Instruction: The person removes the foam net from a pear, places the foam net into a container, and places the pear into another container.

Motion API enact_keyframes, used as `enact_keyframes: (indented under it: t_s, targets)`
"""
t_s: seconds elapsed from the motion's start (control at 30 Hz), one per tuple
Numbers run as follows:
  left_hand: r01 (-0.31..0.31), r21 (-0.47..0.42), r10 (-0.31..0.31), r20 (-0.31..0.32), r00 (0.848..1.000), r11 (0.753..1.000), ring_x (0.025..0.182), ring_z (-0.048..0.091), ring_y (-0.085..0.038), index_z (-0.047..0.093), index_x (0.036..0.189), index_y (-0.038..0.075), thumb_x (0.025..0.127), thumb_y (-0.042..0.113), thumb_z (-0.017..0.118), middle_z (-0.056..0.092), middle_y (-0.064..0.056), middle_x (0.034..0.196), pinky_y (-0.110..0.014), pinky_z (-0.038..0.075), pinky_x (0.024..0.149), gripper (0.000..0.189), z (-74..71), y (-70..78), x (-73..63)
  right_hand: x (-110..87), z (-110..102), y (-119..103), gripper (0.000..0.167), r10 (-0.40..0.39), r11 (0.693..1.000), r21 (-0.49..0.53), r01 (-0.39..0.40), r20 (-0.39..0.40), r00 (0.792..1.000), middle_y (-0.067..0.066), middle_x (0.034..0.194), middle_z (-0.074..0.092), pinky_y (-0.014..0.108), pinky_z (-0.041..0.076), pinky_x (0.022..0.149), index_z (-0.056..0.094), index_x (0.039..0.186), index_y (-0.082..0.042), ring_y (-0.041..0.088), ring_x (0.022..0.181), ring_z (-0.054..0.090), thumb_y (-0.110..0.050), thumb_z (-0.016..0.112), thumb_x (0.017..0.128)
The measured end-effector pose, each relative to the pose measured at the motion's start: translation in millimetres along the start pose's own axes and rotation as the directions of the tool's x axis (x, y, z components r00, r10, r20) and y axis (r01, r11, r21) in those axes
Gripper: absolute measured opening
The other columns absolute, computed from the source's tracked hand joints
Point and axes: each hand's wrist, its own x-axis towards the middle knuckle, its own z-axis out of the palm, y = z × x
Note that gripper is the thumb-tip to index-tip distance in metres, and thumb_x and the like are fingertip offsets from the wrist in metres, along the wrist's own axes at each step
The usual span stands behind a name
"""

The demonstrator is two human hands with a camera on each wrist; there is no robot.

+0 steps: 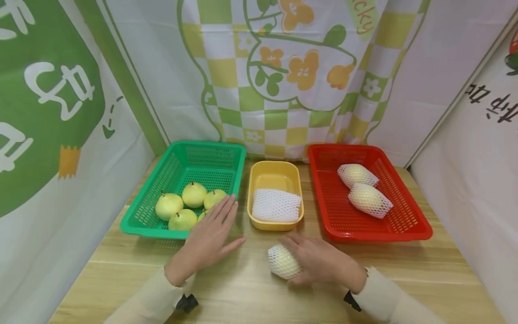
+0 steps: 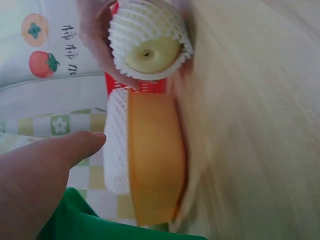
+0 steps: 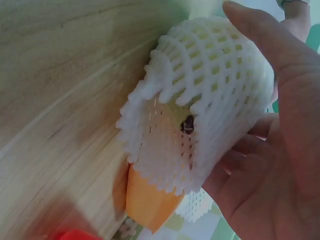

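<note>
My right hand grips a pale yellow-green pear sleeved in white foam netting, just above the wooden table in front of the yellow bin. In the right wrist view the thumb and fingers wrap round the netted pear, and its dark stem end shows through the sleeve's opening. My left hand is held with fingers extended over the front right corner of the green basket. Beneath and beyond it lie several bare pears, some partly hidden by the hand. Nothing is in the left hand.
A yellow bin between the baskets holds white foam net sleeves. The red basket on the right contains two netted pears. A checkered cloth hangs behind, and printed fabric walls stand at both sides.
</note>
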Motion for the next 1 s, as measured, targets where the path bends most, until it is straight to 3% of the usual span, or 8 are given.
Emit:
enact_keyframes:
  t_s: [0.13,0.23,0.3,0.43,0.53,0.63,0.8,1.0]
  targets:
    - [-0.096,-0.096,0.082,-0.134,0.988,0.991,0.156,0.04,-0.038,0.043,0.157,-0.005,0.097,0.048,0.072,0.039,-0.022,0.167,-0.05,0.038,0.127,0.086,-11.3,10.0,-2.1,-7.0,-1.9,2.6,0.097,0.034,0.998,0.051,-0.035,0.01,0.999,0.009,0.15,0.059,0.043,0.059,0.104,0.046,0.156,-0.008,0.023,0.126,0.065,-0.055,0.086,0.082]
    - [-0.208,-0.217,0.159,-0.221,0.962,0.954,0.142,0.058,-0.033,0.056,0.148,-0.002,0.095,0.038,0.076,0.058,-0.018,0.153,-0.045,0.052,0.116,0.069,-17.2,22.0,-6.1,-12.3,-4.8,4.8,0.095,0.083,0.991,0.104,-0.084,0.021,0.996,0.011,0.153,0.058,0.046,0.058,0.107,0.045,0.157,-0.01,0.025,0.131,0.064,-0.054,0.086,0.083]
    - [-0.249,-0.301,0.191,-0.209,0.959,0.92,0.132,0.066,-0.029,0.062,0.141,0.002,0.097,0.033,0.075,0.067,-0.014,0.143,-0.043,0.058,0.109,0.055,-16.2,29.2,-9.4,-16.2,-6.5,6.2,0.093,0.096,0.988,0.124,-0.097,0.017,0.995,0.011,0.152,0.059,0.046,0.059,0.105,0.045,0.157,-0.013,0.024,0.13,0.065,-0.052,0.086,0.084]
    - [-0.233,-0.446,0.233,-0.055,0.971,0.864,0.125,0.069,-0.025,0.067,0.134,0.006,0.103,0.025,0.067,0.072,-0.007,0.133,-0.042,0.059,0.107,0.036,-3.9,37.9,-12.6,-24.3,-7.2,10.8,0.094,0.093,0.987,0.13,-0.092,-0.004,0.996,0.011,0.15,0.061,0.046,0.059,0.104,0.043,0.159,-0.013,0.024,0.125,0.067,-0.049,0.087,0.084]
    - [-0.217,-0.518,0.276,0.04,0.96,0.828,0.124,0.069,-0.021,0.069,0.132,0.007,0.105,0.018,0.064,0.073,-0.005,0.131,-0.04,0.057,0.109,0.03,10.1,40.1,-9.0,-30.1,-6.5,15.2,0.093,0.109,0.985,0.134,-0.107,-0.011,0.994,0.01,0.149,0.062,0.046,0.06,0.103,0.045,0.158,-0.012,0.023,0.122,0.068,-0.049,0.087,0.084]
    - [-0.207,-0.571,0.304,0.079,0.949,0.794,0.121,0.07,-0.017,0.07,0.131,0.007,0.104,0.014,0.064,0.074,-0.004,0.129,-0.035,0.057,0.108,0.029,22.9,41.1,-3.5,-34.8,-5.1,19.4,0.089,0.119,0.983,0.142,-0.115,-0.021,0.993,0.009,0.146,0.064,0.046,0.06,0.103,0.049,0.155,-0.01,0.023,0.122,0.068,-0.048,0.087,0.085]
    - [-0.196,-0.617,0.29,0.056,0.955,0.762,0.118,0.071,-0.017,0.07,0.132,0.008,0.101,0.011,0.067,0.075,-0.004,0.127,-0.035,0.058,0.107,0.031,35.9,43.0,4.3,-40.7,-1.0,23.7,0.081,0.1,0.983,0.159,-0.091,-0.052,0.994,0.01,0.145,0.065,0.049,0.059,0.106,0.052,0.154,-0.007,0.026,0.126,0.068,-0.047,0.081,0.091]
    - [-0.265,-0.637,0.284,-0.075,0.956,0.724,0.119,0.072,-0.019,0.066,0.138,0.008,0.099,0.008,0.071,0.074,-0.007,0.131,-0.036,0.058,0.108,0.04,45.5,44.4,16.1,-43.3,3.2,24.5,0.075,0.109,0.977,0.191,-0.098,-0.048,0.993,0.009,0.146,0.065,0.049,0.057,0.108,0.053,0.154,-0.008,0.025,0.129,0.066,-0.052,0.073,0.096]
